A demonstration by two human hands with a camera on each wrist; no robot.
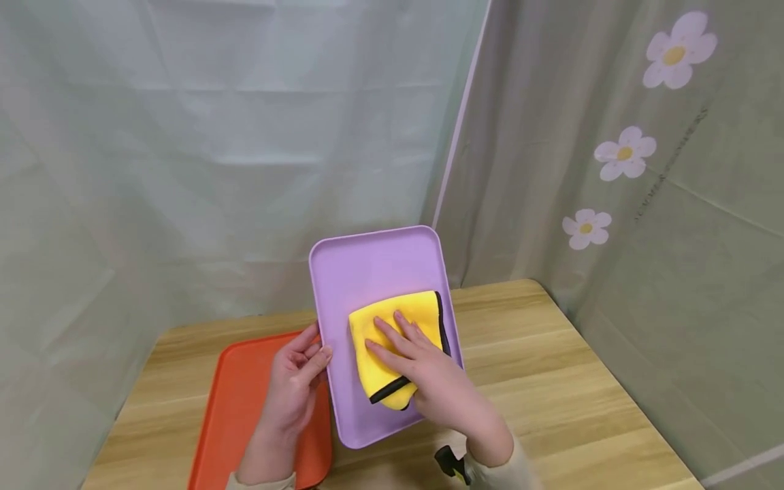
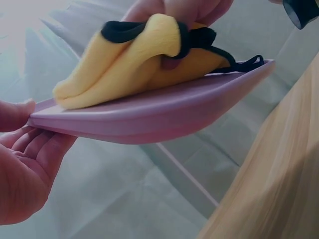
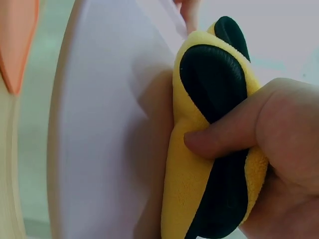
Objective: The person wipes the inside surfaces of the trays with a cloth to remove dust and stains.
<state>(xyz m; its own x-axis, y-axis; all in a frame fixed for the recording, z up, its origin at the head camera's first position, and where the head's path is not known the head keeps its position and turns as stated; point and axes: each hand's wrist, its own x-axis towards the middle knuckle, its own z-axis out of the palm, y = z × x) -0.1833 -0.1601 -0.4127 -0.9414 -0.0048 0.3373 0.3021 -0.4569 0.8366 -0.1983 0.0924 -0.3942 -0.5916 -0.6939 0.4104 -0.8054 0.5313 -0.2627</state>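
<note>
A purple tray (image 1: 380, 265) is held up and tilted, its left rim pinched by my left hand (image 1: 294, 381). In the left wrist view, that hand's thumb lies above the rim and its fingers (image 2: 50, 147) are underneath. A folded yellow cloth (image 1: 392, 306) with black edging lies against the tray's inner face. My right hand (image 1: 429, 374) holds the cloth there, fingers spread over its top. Seen from the right wrist, the thumb (image 3: 219, 139) is hooked against the cloth's folded side.
An orange-red tray (image 1: 239, 395) lies on the wooden table (image 1: 551, 381), partly behind my left arm. Grey curtains (image 1: 245, 136) hang behind the table, with printed white flowers (image 1: 625, 153) on the right. A small black device (image 1: 452, 464) sits at my right wrist.
</note>
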